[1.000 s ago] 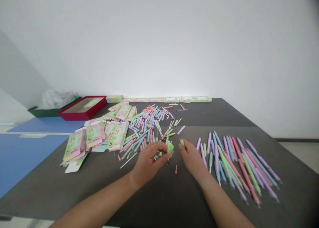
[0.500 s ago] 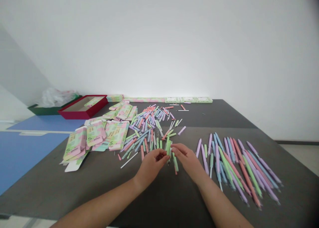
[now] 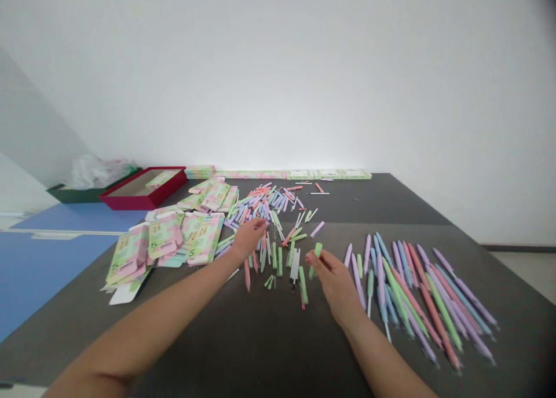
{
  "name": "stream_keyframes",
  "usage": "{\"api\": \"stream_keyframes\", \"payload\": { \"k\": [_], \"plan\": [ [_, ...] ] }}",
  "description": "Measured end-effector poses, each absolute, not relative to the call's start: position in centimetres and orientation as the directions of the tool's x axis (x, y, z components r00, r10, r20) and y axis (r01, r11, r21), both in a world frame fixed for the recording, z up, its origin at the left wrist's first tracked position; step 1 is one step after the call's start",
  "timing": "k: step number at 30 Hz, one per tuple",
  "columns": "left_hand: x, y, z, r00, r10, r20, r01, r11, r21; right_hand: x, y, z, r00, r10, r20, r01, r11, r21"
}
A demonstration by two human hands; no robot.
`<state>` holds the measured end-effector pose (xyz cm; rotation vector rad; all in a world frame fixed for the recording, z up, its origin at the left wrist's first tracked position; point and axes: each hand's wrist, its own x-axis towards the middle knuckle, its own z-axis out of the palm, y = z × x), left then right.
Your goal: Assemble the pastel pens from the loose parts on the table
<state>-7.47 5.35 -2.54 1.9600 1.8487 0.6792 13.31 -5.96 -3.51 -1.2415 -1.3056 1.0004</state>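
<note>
While the right hand (image 3: pixel 332 276) holds a green tube (image 3: pixel 318 249) over the middle of the tabletop (image 3: pixel 243 340), the left hand (image 3: pixel 249 239) reaches to the near side of a pile (image 3: pixel 278 199) of coloured pen parts. The right grip is narrow, pinched around the tube, which is tilted with its upper end showing above the fingers. The left grip is narrow too, thumb and fingertips close together; I cannot tell whether it holds a part.

Between the hands lie a bundle of white refills (image 3: pixel 295 265), some green barrels (image 3: pixel 280 259) to its left and a few small green plugs (image 3: pixel 270 282) nearer still. Just left of the right hand, 1 green piece (image 3: pixel 303 284) lies with a red tip (image 3: pixel 303 306) at its near end.

To the right, many pens (image 3: pixel 428 294) in purple, blue, green and red lie side by side, pointing roughly near to far. To the left are overlapping printed cartons (image 3: pixel 204 236). Far left, a red tray (image 3: pixel 130 203) stands beside a green tray (image 3: pixel 65 196) with a clear bag (image 3: pixel 99 172) in it. Small boxes (image 3: pixel 299 174) line the far edge by the wall (image 3: pixel 278 68).
</note>
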Motion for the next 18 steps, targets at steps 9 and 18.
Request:
{"api": "stream_keyframes", "payload": {
  "k": [9, 18],
  "plan": [
    [-7.1, 14.9, -3.5, -0.040, 0.994, -0.102, 0.936, 0.073, 0.346, 13.5, -6.0, -3.2, 0.044, 0.989, 0.139, 0.172, 0.130, -0.977],
    [-3.6, 17.2, -4.8, -0.078, 0.961, -0.264, 0.952, 0.151, 0.267, 13.9, -5.8, -2.7, 0.053, 0.989, 0.140, 0.183, 0.128, -0.975]
  ]
}}
